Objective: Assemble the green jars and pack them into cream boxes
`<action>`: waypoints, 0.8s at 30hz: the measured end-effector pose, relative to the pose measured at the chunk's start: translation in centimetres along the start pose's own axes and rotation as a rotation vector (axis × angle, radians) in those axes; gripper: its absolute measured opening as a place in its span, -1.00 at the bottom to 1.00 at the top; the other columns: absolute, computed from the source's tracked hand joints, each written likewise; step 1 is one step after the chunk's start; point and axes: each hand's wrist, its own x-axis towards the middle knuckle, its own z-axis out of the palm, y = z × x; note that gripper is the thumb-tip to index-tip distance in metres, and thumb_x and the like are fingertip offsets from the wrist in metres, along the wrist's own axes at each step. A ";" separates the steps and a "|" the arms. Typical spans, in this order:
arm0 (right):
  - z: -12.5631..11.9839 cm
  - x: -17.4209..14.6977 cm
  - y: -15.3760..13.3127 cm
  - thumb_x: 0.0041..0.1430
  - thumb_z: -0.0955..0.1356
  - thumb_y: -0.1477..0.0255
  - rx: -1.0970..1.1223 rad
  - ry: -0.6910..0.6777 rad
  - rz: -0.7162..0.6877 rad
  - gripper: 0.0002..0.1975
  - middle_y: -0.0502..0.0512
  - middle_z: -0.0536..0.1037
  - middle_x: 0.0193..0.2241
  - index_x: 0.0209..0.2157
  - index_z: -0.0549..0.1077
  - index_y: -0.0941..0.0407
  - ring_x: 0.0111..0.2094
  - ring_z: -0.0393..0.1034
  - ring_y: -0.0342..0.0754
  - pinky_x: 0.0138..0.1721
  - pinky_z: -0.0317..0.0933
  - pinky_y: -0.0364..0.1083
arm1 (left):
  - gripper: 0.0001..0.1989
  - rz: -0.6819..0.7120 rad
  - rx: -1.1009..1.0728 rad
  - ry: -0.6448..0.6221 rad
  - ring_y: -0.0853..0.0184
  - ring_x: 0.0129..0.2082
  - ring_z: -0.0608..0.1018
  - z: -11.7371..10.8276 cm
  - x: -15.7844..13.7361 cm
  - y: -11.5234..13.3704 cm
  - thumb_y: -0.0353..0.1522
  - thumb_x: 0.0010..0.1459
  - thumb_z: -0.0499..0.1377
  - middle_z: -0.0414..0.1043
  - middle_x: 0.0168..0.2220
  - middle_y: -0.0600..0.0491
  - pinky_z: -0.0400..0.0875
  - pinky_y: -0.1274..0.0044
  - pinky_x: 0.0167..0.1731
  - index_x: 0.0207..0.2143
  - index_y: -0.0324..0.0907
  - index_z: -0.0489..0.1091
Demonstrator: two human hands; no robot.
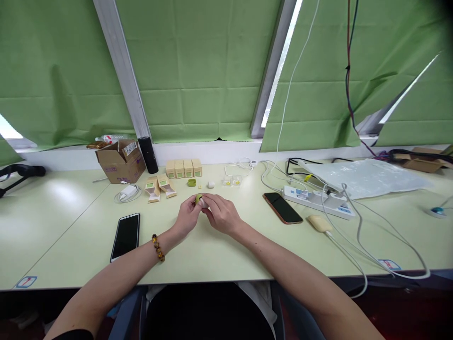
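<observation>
Over the middle of the table, my left hand (187, 215) and my right hand (222, 215) meet with fingertips closed. A small green cover (198, 197) shows in the left fingers. Against it is a small white rounded piece (203, 203), pinched by the right fingers and mostly hidden. Just beyond the hands lie a green open-topped silicone case cover (191, 182), a tiny yellowish piece (200, 187) and a white earbud case (211, 184). Two clear plastic pieces (232, 181) with yellow marks sit to their right.
Behind stand several small kraft boxes (184, 169); two opened ones (161, 188) lie nearer. A phone (125, 237) is at left, another phone (282, 208) at right. Farther out are a cardboard box (121, 163), a black cylinder (148, 155), and a power strip (318, 202) with loose cables.
</observation>
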 end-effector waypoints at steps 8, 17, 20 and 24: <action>0.2 -0.5 0.4 0.43 0.25 0.49 0.069 -0.025 0.044 -0.67 0.30 0.61 0.00 0.16 0.43 0.14 -0.05 0.56 0.08 -0.13 0.52 0.03 | -0.57 -0.040 -0.152 -0.154 0.24 -0.05 0.50 -0.5 -0.3 -0.8 -0.16 0.20 0.35 0.51 -0.06 -0.07 0.39 0.46 -0.04 0.04 -0.19 0.46; 0.7 -0.5 -0.2 0.40 0.31 0.43 0.174 -0.004 0.079 -0.59 0.34 0.58 0.00 0.24 0.33 0.14 -0.02 0.52 0.17 -0.05 0.50 0.15 | -0.60 -0.202 -0.295 -0.136 0.33 -0.20 0.49 -0.1 -0.2 -0.5 -0.14 0.17 0.38 0.48 -0.20 -0.01 0.36 0.51 -0.18 -0.11 -0.23 0.46; 0.7 -0.5 -0.2 0.39 0.30 0.45 0.173 -0.001 0.085 -0.59 0.34 0.57 0.01 0.24 0.31 0.13 -0.02 0.51 0.18 -0.06 0.50 0.16 | -0.61 -0.200 -0.286 -0.121 0.36 -0.24 0.45 -0.1 -0.2 -0.4 -0.15 0.15 0.40 0.44 -0.25 0.03 0.33 0.52 -0.20 -0.16 -0.24 0.45; 0.8 -0.6 -0.3 0.38 0.29 0.47 0.176 -0.006 0.089 -0.59 0.35 0.56 0.01 0.23 0.30 0.14 -0.02 0.50 0.18 -0.06 0.50 0.17 | -0.62 -0.177 -0.240 -0.100 0.40 -0.33 0.37 0.0 -0.2 -0.4 -0.12 0.14 0.39 0.34 -0.36 0.10 0.27 0.54 -0.29 -0.28 -0.23 0.40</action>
